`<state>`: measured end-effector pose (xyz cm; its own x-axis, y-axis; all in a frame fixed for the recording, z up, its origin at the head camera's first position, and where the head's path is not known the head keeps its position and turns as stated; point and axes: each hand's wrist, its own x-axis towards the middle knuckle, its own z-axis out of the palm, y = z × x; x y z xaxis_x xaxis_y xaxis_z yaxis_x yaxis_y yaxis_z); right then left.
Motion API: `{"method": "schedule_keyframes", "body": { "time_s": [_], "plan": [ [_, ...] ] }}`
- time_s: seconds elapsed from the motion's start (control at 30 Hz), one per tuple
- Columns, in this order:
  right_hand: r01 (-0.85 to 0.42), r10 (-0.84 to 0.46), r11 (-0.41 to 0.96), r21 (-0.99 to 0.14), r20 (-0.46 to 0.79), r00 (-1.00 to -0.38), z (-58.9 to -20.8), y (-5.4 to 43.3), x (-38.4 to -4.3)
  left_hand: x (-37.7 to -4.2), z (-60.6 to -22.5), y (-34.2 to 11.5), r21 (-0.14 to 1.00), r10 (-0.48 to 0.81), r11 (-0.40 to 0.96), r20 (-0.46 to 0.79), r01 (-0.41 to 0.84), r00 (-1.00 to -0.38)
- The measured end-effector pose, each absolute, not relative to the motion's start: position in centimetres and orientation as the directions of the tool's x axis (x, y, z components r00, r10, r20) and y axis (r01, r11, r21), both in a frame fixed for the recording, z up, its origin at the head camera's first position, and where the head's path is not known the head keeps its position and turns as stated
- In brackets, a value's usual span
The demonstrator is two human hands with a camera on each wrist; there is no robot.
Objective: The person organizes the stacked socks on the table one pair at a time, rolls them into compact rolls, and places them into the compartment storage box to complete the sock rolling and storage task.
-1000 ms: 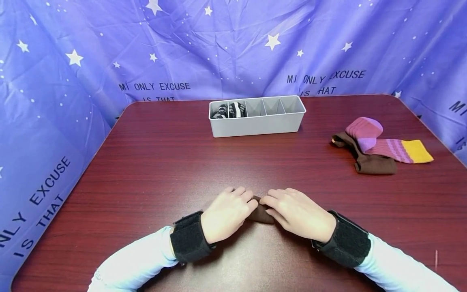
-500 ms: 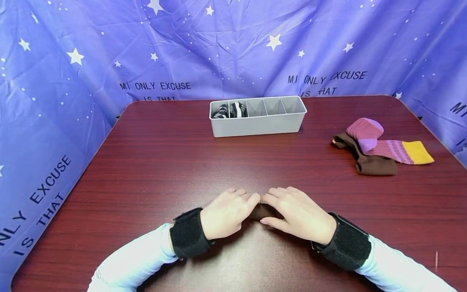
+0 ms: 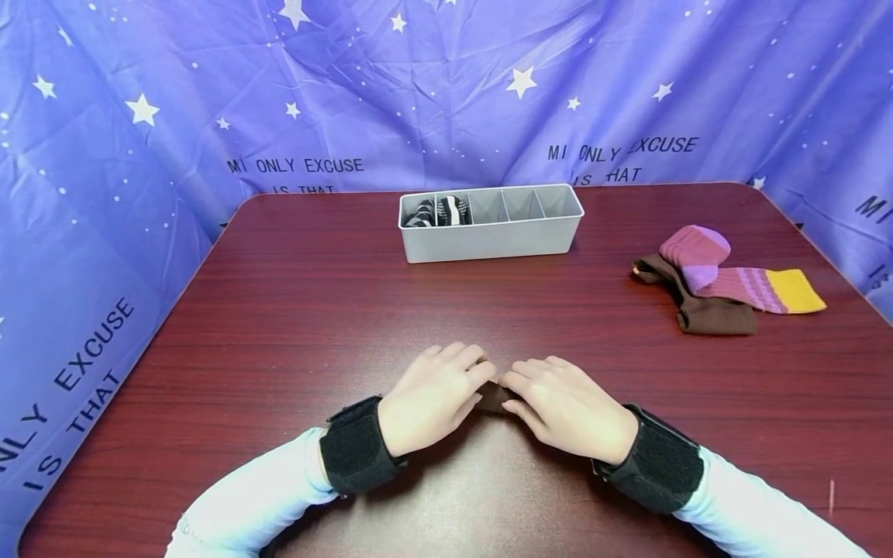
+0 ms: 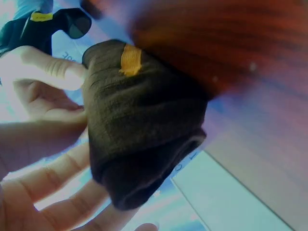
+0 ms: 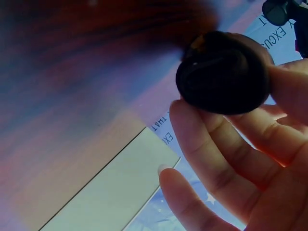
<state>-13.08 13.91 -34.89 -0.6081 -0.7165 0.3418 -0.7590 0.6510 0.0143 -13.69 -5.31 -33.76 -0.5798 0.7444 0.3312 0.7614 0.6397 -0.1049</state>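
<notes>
Between my hands, at the front middle of the table, is a rolled brown sock [image 3: 494,398]. My left hand [image 3: 432,397] holds one end, with its fingers behind the roll in the left wrist view. That view shows the sock [image 4: 144,108] as a thick bundle with a small orange patch. From the other side my right hand [image 3: 568,407] grips the roll, thumb and fingers at its edge. The right wrist view shows the dark round end of the sock [image 5: 221,77]. In the head view the hands hide much of the bundle.
A grey divided box [image 3: 491,242] stands at the back, with black-and-white striped socks [image 3: 453,211] in its two left compartments. To the right lie another brown sock [image 3: 718,316] and pink-purple socks [image 3: 698,246], one with a yellow end. A starry curtain [image 3: 446,93] hangs behind the table.
My left hand has shifted a little away from me and its thumb has moved back from the right fingertips. Less of the brown sock shows between my hands. The box and other socks have stayed put.
</notes>
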Motion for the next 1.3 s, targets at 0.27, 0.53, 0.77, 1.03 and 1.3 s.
{"method": "schedule_keyframes", "body": {
  "time_s": [0.27, 0.53, 0.77, 1.03, 1.3],
  "plan": [
    [-0.755, -0.721, 0.656, 0.002, 0.299, -0.625, -34.8, 13.9, -13.3, -13.7, -34.1, -5.2, -0.162, 0.778, 0.616, 0.275, 0.771, -0.565],
    [-0.771, -0.738, 0.635, -0.044, 0.259, -0.623, -33.7, 13.3, -14.0, -14.8, -34.4, -5.3, -0.086, 0.782, 0.613, 0.205, 0.785, -0.588],
    [-0.73, -0.696, 0.683, 0.024, 0.326, -0.64, -33.8, 11.7, -13.4, -16.1, -33.7, -5.1, 0.003, 0.749, 0.658, 0.101, 0.753, -0.654],
    [-0.639, -0.671, 0.732, 0.238, 0.413, -0.615, -35.0, 9.9, -12.7, -15.1, -34.2, -5.1, 0.032, 0.706, 0.69, 0.188, 0.723, -0.682],
    [-0.602, -0.651, 0.753, 0.267, 0.435, -0.622, -35.4, 9.0, -12.3, -14.9, -34.4, -5.5, 0.203, 0.701, 0.642, 0.235, 0.739, -0.673]
  ]
}}
